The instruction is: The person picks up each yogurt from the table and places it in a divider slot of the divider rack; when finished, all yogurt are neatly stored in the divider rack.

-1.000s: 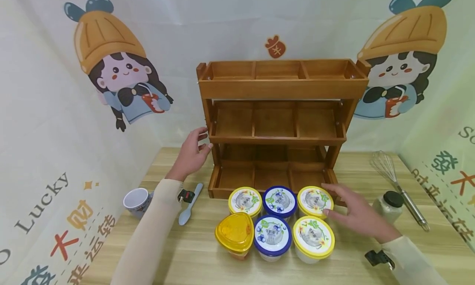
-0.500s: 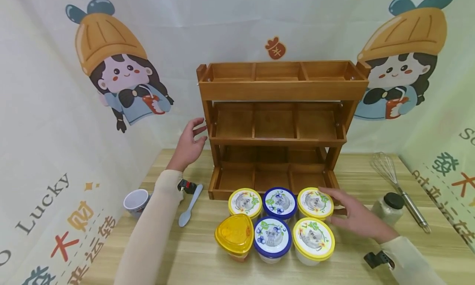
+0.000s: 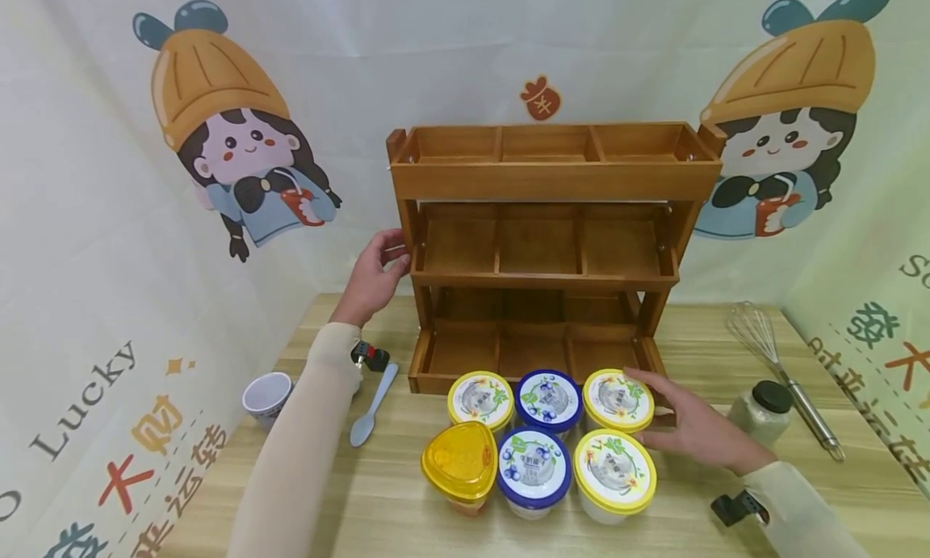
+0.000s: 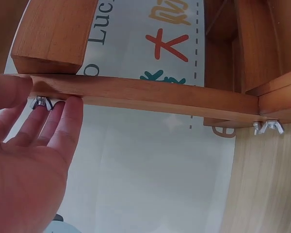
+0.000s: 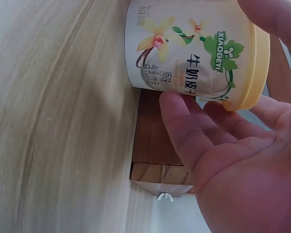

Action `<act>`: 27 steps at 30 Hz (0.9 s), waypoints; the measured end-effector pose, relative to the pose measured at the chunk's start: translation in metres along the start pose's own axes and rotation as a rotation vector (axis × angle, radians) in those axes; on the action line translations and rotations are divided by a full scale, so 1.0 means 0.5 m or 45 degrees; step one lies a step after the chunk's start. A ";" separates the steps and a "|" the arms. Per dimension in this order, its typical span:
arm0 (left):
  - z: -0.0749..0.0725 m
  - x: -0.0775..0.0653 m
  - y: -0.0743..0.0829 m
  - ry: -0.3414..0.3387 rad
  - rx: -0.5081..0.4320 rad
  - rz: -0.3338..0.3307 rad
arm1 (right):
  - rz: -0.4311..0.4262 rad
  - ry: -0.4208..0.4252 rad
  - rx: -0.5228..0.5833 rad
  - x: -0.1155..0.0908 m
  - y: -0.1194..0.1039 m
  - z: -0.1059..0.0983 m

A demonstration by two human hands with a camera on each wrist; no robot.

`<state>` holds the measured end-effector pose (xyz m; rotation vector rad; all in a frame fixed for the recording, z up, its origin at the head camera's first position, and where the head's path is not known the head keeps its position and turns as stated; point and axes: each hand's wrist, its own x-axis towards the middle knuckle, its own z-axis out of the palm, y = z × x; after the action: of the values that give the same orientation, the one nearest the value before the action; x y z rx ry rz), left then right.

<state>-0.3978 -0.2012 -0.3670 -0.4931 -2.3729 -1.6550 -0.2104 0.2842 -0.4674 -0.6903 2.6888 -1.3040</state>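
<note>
A brown wooden rack [image 3: 545,283] with divided shelves stands in the middle of the table. My left hand [image 3: 374,279] is at its left side; in the left wrist view the fingers [image 4: 68,124] touch the side post [image 4: 155,97] beside a wing nut, with the thumb over the front edge. My right hand [image 3: 705,429] holds the back right yellow-lidded dairy cup [image 3: 619,398], thumb [image 5: 276,17] at the lid and fingers against the wall. That cup stands among a group of yellow- and blue-lidded cups, including a blue-lidded cup [image 3: 534,469], before the rack.
An amber-lidded tub [image 3: 460,461] stands front left of the cups. On the left are a patterned mug [image 3: 266,395] and a pale blue spoon [image 3: 374,404]. To the right are a black-capped jar [image 3: 761,409] and a whisk [image 3: 785,380]. Printed cloth walls surround the table.
My left hand has moved up and inward, from apart to touching the rack's post. The right thumb has shifted from the lid to the cup's near side. The cups have not moved.
</note>
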 end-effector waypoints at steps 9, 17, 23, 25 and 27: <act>0.003 0.006 0.003 0.046 -0.060 -0.029 | 0.075 0.016 0.077 0.009 0.005 0.009; 0.010 0.014 0.008 0.080 -0.026 -0.047 | 0.143 0.099 0.040 0.005 -0.008 -0.007; 0.011 0.017 0.006 0.100 -0.030 -0.067 | 0.122 0.150 0.014 0.007 -0.024 -0.026; 0.011 0.018 0.004 0.103 -0.045 -0.069 | 0.122 0.170 0.025 0.010 -0.027 -0.029; 0.011 0.018 0.002 0.104 -0.060 -0.081 | 0.129 0.190 0.043 0.012 -0.028 -0.029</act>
<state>-0.4055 -0.1941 -0.3648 -0.3544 -2.3189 -1.7273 -0.2142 0.2846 -0.4468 -0.4633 2.7678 -1.4252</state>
